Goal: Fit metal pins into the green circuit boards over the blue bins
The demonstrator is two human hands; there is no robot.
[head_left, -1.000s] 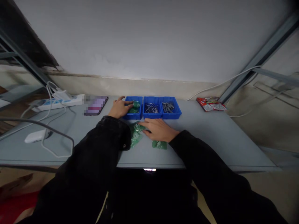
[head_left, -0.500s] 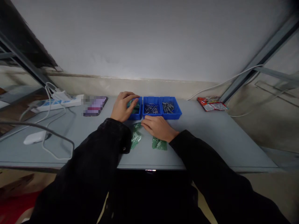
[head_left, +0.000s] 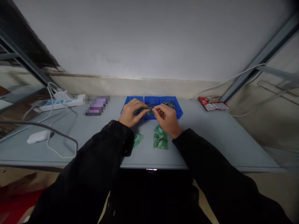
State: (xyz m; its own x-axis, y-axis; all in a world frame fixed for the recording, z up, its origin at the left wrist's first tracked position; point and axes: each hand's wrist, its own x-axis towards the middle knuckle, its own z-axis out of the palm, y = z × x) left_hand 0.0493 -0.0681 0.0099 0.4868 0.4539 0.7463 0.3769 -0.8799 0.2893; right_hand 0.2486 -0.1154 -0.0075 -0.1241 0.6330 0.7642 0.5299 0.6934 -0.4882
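Three joined blue bins (head_left: 179, 112) stand near the wall; metal pins show in the middle one and grey cylinders in the right one. My left hand (head_left: 133, 112) is closed on a small green bag (head_left: 150, 110) in front of the bins. Against the bag's right end, my right hand (head_left: 167, 119) is pinched, its fingertips holding the edge. Green bags with small parts inside (head_left: 160, 141) lie on the table below my right hand. Another green bag (head_left: 138, 139) lies beside my left sleeve, which covers part of it.
At the left are a white power strip (head_left: 54, 105) with plugs and cables, a phone (head_left: 97, 105) and a white device (head_left: 38, 137). A red packet (head_left: 212, 103) lies at the right back of the grey table (head_left: 210, 137).
My left hand has come out of the left bin toward the middle with a green bag. My right hand has moved up and right to meet it, uncovering more of the bags below.
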